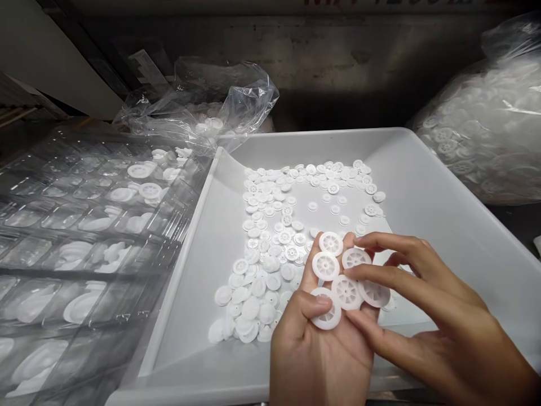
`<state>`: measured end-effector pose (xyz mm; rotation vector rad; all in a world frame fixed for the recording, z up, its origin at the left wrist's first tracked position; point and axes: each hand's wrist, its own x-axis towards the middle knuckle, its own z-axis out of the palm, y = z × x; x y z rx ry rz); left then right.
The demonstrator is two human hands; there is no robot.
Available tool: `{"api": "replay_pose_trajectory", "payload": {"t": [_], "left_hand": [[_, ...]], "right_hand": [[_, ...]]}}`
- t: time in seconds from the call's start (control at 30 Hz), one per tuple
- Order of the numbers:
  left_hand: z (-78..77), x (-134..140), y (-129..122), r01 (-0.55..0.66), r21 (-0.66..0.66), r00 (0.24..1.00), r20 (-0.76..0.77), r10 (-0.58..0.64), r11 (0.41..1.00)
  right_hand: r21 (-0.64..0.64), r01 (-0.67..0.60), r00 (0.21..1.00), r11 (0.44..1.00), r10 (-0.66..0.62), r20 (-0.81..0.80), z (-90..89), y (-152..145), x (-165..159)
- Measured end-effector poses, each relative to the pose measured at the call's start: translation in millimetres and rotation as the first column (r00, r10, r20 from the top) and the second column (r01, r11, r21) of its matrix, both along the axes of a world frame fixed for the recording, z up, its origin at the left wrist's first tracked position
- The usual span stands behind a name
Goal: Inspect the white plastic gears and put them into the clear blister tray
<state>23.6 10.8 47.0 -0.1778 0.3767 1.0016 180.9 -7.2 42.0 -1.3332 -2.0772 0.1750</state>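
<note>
My left hand [323,355] is palm up over the grey bin, holding several white plastic spoked wheels [346,292] spread across its palm and fingers. Its thumb presses on the nearest wheel [326,317]. From the right, my right hand [435,299] reaches over the palm with fingers bent. Its thumb and index fingertips rest at opposite edges of the middle wheel, and another finger is at the upper right wheel [356,258]. Below and beyond my hands, many similar small white wheels [291,252] lie loose in the bin, some partly hidden by my hands.
The grey bin [460,197] has raised, sloping walls. At left stand clear plastic compartment trays [38,214] holding white parts. An open clear bag [249,101] lies behind the bin's left corner. A full bag of white wheels [486,124] stands at right.
</note>
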Motion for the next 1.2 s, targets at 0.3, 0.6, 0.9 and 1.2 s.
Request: {"api": "replay_pose_trajectory", "payload": {"t": [0.3,0.6,0.9,1.2], "left_hand": [[0.4,-1.3,-1.0,-0.007,0.017,1.0,0.021,0.006,1.0],[-1.7,-4.2,-2.6,0.001,0.019,0.999,0.045,-0.001,1.0],[0.3,-10.2,-1.6,0.033,-0.021,0.999,-0.025,-0.034,0.999],[7.6,-6.1,0.9,0.019,-0.06,0.997,-0.075,-0.023,0.998]], "right_hand": [[-0.066,0.102,0.992,0.993,-0.106,-0.067,0.1,-1.5,-2.6],[-0.115,0.242,0.952,0.963,-0.259,-0.165,-5.7,-7.1,1.6],[-0.105,0.053,0.975,0.993,-0.074,-0.208,-10.2,-15.3,16.7],[-0.101,0.091,0.959,0.991,-0.115,-0.26,-22.0,-22.3,29.0]]}}
